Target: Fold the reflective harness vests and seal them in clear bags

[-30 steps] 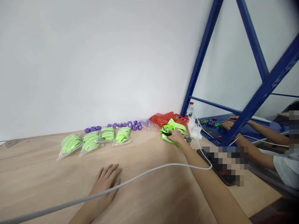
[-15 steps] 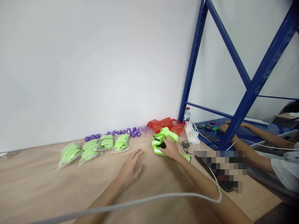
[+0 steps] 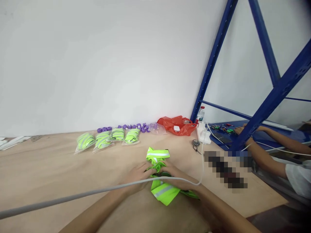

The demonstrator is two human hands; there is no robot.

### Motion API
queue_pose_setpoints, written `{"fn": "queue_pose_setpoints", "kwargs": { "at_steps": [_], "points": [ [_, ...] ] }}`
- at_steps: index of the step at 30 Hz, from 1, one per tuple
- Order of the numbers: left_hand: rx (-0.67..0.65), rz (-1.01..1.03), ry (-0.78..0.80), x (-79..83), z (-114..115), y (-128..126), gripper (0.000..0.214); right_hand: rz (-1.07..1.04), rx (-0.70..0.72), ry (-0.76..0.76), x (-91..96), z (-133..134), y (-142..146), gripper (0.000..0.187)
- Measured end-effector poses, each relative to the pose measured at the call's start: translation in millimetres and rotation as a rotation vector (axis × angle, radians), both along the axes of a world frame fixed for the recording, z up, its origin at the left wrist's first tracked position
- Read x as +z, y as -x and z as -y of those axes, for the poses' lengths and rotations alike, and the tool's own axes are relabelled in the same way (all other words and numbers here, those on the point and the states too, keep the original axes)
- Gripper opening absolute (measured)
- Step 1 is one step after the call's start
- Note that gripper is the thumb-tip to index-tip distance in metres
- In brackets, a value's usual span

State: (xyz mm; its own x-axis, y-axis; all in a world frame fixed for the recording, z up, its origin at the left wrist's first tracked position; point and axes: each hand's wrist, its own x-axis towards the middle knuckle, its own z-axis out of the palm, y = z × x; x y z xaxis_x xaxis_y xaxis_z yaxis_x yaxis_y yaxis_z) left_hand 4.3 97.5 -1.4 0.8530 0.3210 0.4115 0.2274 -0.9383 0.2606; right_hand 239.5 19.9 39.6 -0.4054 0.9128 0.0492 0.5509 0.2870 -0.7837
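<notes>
A neon-yellow reflective strap [image 3: 166,193] with silver stripes lies loosely bunched on the table in front of me. My left hand [image 3: 138,173] grips its near folds from the left. From the right, my right hand [image 3: 173,174] is closed on the same strap, close to the left hand. Dark parts show between the hands, too hidden to name. Beyond, several clear bags [image 3: 103,140] with folded neon straps sit in a row, and purple rolls or caps [image 3: 139,127] are scattered behind them.
A red plastic bag [image 3: 175,124] lies by the wall, beside a white power strip [image 3: 202,132] and a bottle [image 3: 200,114]. A white cable [image 3: 97,192] crosses in front of my arms. Blue rack posts [image 3: 211,61] stand right; a co-worker's arm [image 3: 267,161] is beyond.
The strap has come nearer to me and spread out under both hands. My left hand, empty before, now holds it too. A white block shows on the red bag. The view has shifted.
</notes>
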Motion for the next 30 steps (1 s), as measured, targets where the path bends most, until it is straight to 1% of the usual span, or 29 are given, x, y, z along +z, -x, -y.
{"fn": "queue_pose_setpoints", "kwargs": {
  "at_steps": [2,4,6,8,10,12,15,18,21,23,25,27,30],
  "points": [
    [-0.051,-0.006,-0.109,-0.3,13.7,13.2,0.027,-0.042,0.043,0.068,2.5,7.3,6.8,0.032],
    [-0.072,-0.001,-0.225,6.2,29.0,25.3,0.026,-0.099,0.057,0.148,2.7,15.2,17.7,0.039],
    [-0.074,0.015,-0.348,18.9,43.8,36.7,0.024,-0.164,0.019,0.242,2.6,24.0,31.1,0.044],
    [-0.082,0.052,-0.417,34.5,56.3,47.8,0.023,-0.225,-0.038,0.317,3.8,33.0,44.3,0.047],
    [-0.098,0.075,-0.454,49.1,66.0,58.4,0.023,-0.281,-0.072,0.36,7.2,41.1,55.0,0.049],
    [-0.101,0.084,-0.479,60.0,73.8,68.1,0.024,-0.326,-0.069,0.384,12.1,47.7,62.9,0.048],
    [-0.063,0.101,-0.473,68.7,83.8,79.2,0.026,-0.383,-0.036,0.409,19.1,54.1,72.6,0.047],
    [-0.054,0.124,-0.466,73.7,92.8,86.2,0.025,-0.406,-0.081,0.429,21.9,57.4,84.4,0.038],
    [-0.035,0.131,-0.447,79.2,100.5,92.2,0.025,-0.407,-0.125,0.411,20.5,59.1,96.7,0.033],
    [-0.01,0.123,-0.431,80.9,104.8,97.4,0.029,-0.403,-0.107,0.392,19.7,60.7,103.4,0.031],
    [0.003,0.123,-0.409,78.8,107.8,104.3,0.032,-0.379,-0.096,0.365,20.9,63.5,108.4,0.03],
    [0.006,0.136,-0.367,73.7,109.0,112.2,0.037,-0.333,-0.06,0.27,24.0,67.0,111.4,0.032],
    [0.054,0.177,-0.293,66.9,106.6,125.0,0.043,-0.215,0.051,0.039,27.2,70.4,111.2,0.035]
  ]
}}
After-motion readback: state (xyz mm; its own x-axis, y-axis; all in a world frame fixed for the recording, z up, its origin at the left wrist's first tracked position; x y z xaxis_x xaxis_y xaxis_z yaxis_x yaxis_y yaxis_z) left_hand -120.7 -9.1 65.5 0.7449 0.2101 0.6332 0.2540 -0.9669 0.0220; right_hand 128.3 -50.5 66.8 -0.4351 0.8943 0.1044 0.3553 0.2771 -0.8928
